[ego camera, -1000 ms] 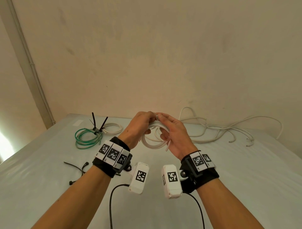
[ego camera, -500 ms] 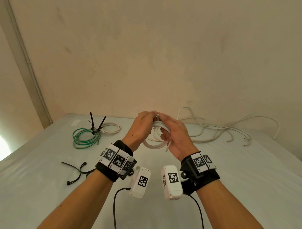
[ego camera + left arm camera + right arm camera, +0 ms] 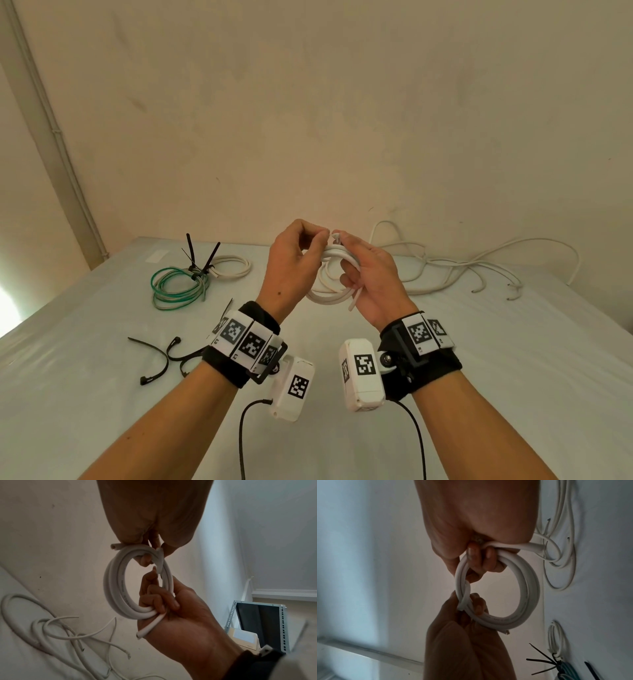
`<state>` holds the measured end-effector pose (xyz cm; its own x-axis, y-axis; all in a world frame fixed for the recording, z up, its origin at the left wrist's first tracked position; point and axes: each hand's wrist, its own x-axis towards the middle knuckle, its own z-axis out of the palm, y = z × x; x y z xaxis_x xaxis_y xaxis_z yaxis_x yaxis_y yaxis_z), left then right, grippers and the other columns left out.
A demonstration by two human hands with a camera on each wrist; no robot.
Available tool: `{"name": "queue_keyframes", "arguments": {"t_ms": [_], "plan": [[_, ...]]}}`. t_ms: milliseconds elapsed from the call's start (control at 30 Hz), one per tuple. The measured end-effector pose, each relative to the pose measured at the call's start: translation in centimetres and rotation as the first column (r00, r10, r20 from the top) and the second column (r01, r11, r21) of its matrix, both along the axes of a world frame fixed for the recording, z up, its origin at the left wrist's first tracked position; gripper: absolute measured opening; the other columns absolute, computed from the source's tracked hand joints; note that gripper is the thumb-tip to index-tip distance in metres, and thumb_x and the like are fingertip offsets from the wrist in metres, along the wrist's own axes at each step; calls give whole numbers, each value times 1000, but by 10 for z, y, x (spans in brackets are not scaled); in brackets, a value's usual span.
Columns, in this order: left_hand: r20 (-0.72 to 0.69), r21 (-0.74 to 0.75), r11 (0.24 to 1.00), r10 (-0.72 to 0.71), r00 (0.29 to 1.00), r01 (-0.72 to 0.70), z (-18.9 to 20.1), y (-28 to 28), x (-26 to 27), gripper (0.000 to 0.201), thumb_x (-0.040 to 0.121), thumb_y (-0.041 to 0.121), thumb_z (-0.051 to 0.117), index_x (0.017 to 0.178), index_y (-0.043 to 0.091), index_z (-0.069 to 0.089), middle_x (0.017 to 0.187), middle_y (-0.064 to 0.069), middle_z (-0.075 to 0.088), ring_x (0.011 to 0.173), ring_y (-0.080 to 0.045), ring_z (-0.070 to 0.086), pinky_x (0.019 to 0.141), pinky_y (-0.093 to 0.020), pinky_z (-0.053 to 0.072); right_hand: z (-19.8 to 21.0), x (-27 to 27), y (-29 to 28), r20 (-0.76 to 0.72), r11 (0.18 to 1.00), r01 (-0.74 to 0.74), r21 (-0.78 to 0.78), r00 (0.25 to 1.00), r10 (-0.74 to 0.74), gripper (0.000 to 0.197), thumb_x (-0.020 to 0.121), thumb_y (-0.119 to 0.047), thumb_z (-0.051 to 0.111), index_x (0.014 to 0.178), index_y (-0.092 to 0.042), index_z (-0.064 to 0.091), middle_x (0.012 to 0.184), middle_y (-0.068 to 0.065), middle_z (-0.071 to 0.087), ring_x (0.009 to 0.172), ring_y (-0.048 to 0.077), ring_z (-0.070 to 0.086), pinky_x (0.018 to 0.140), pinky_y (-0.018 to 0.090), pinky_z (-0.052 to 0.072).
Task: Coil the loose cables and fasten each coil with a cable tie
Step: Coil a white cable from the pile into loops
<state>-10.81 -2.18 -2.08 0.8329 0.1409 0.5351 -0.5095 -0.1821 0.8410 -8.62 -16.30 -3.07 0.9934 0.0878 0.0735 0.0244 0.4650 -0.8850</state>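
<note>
Behind our hands stands a bare wall [image 3: 342, 120], and below them lies a pale table [image 3: 479, 342].

We hold a white coil [image 3: 330, 296] up in the air, above the middle of the table. Our left hand [image 3: 291, 270] pinches the top of the coil with curled fingers. Our right hand [image 3: 371, 281] wraps its fingers round the coil's other side, and one cut end pokes out under them. A small white strip [image 3: 160, 559] crosses the coil at the top. We think it is a tie, but we cannot be sure.

To do this step well, we should keep all the loops flat and close together. We should squeeze them so none springs out. The loose ends should lie along the loops. Then the tie can go round every loop and pull snug.

Now we count. One coil is in our hands. Two tied coils sit at 10 o'clock: one green coil [image 3: 174, 289] and one small white one [image 3: 233, 267] touching it. Black ties [image 3: 202, 260] stick up from them, about three tails. Spare ties [image 3: 161, 356] lie at 8 o'clock, about three, though some hide behind our wrist. Loose cables [image 3: 462, 270] tangle at 2 o'clock, too mixed up to count.
</note>
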Motion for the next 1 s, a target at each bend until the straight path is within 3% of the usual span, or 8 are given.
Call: {"name": "queue_keyframes", "arguments": {"t_ms": [167,300,467,600,733,833,1000], "plan": [[39,88,996,30,999,-33,-2,-2,1,10,100,18,64,93,15,70,85,9,73,81,-13,66,74,-44,58,-1,-2,-5,9,998,-38,-55,999,38,31,98,-21,70,120,1,73,65,-2,51,44,5,33,47,22,30],[30,75,997,-15,999,13,-8,-5,1,10,101,17,63,94,12,69,86,3,72,79,-13,64,74,-38,55,-5,-2,-12,9,995,-59,-86,998,60,36,98,-21,70,124,4,70,69,0,51,44,5,32,45,21,30],[15,46,995,-88,996,88,-15,-13,5,14,104,16,56,109,17,69,92,6,71,83,-12,63,74,-32,51,-4,1,-15,14,997,11,-80,1000,-9,19,94,-19,75,108,-5,77,72,0,61,49,6,38,44,20,29],[-11,27,995,-92,996,93,-20,-18,12,15,104,17,58,103,16,73,93,5,74,84,-11,65,74,-29,50,-12,4,-17,3,999,8,-54,1000,-8,21,95,-20,74,110,-6,75,69,-3,61,47,4,38,45,19,31],[-104,-119,986,-127,986,115,-24,-17,19,27,105,25,57,94,5,71,89,-19,69,74,-15,57,63,-28,46,-19,9,-16,-3,999,13,-43,1000,-13,22,96,-18,71,112,-3,76,74,4,60,43,5,34,44,19,30],[-164,-186,970,-188,968,157,-25,-16,27,30,105,24,58,93,-1,69,83,-14,64,72,-18,53,60,-27,44,-23,16,-15,-25,998,31,-49,999,-32,10,96,-16,72,101,-12,80,89,12,64,50,8,37,45,21,29],[-240,-208,964,-215,947,166,-26,-15,39,24,99,19,66,95,-5,65,82,-11,63,68,-15,56,59,-25,45,-25,27,-15,4,987,65,-149,998,-65,10,97,-18,71,95,-18,81,81,4,66,57,10,40,48,22,31]]}}
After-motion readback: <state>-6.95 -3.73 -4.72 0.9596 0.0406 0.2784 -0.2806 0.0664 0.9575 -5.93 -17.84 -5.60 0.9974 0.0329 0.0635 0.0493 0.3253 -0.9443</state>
